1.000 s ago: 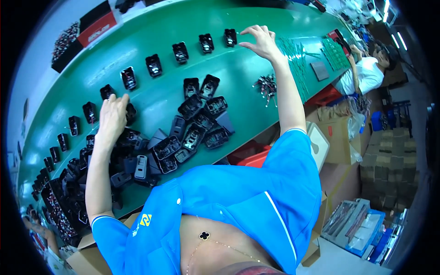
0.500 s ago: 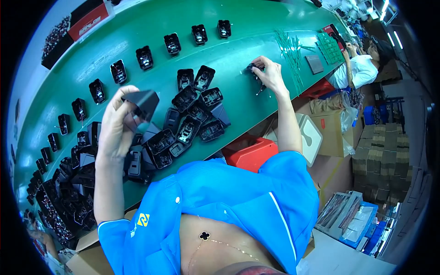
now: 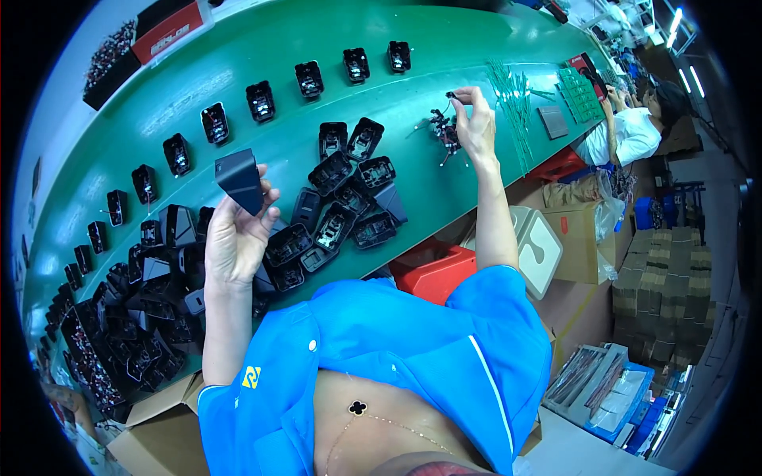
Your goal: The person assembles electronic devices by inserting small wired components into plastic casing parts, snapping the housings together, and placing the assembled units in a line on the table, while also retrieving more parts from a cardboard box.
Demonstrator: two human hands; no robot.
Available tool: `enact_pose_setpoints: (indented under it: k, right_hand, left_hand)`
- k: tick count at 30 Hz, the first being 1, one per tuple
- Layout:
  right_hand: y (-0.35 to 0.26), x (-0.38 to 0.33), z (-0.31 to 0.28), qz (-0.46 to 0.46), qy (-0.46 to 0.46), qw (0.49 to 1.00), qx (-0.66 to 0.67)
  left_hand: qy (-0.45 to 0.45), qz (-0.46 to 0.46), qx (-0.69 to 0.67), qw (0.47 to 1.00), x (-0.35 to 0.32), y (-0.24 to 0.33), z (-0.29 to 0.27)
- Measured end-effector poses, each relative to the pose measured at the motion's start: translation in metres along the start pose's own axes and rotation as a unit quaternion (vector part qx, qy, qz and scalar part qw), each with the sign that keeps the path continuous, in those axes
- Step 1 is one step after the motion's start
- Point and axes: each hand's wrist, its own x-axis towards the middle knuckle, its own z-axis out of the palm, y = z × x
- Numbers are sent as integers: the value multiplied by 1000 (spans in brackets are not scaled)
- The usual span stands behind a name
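Observation:
My left hand (image 3: 240, 242) is closed on a black plastic housing (image 3: 238, 179), held up above the bench with its smooth outer faces showing. In my right hand (image 3: 477, 131), thumb and fingertips pinch a small black wired part (image 3: 452, 96). Just below that hand, a small heap of black wired parts (image 3: 444, 133) lies on the green bench. Between my hands lies a cluster of open black housings (image 3: 333, 226), several with their hollow insides facing up.
A curved row of black housings (image 3: 259, 101) with parts inside runs along the green bench (image 3: 429, 24). More housings (image 3: 151, 301) are piled at left. Green strips (image 3: 512, 103) lie at right, near a seated co-worker (image 3: 627, 131). A red stool (image 3: 436, 274) stands by the bench edge.
My left hand has moved right and turned the housing more upright. My right hand has risen off the heap of wired parts, which now shows, with one part between its fingertips.

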Motion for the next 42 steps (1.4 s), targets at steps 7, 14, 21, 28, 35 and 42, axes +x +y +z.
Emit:
enact_pose_setpoints:
  k: [7, 14, 21, 28, 35, 42]
  right_hand:
    - [18, 10, -8, -75, -36, 926, -368]
    - [6, 5, -19, -52, 25, 954, -294]
    - [-44, -3, -28, 2, 75, 985, 155]
    - [-176, -70, 17, -167, -34, 942, 288]
    - [-212, -98, 36, -137, -109, 868, 464]
    - [-229, -97, 36, -130, -50, 888, 437]
  left_hand:
    - [-111, 47, 24, 992, 4, -6, -7]
    - [-115, 74, 37, 990, -3, -3, 8]
    - [-175, -11, -55, 983, 8, -19, -2]
    - [-83, -1, -47, 995, 9, -35, 13]
    - [-192, 39, -122, 973, 15, -32, 5]
    - [-194, 71, -108, 972, 2, -26, 25]
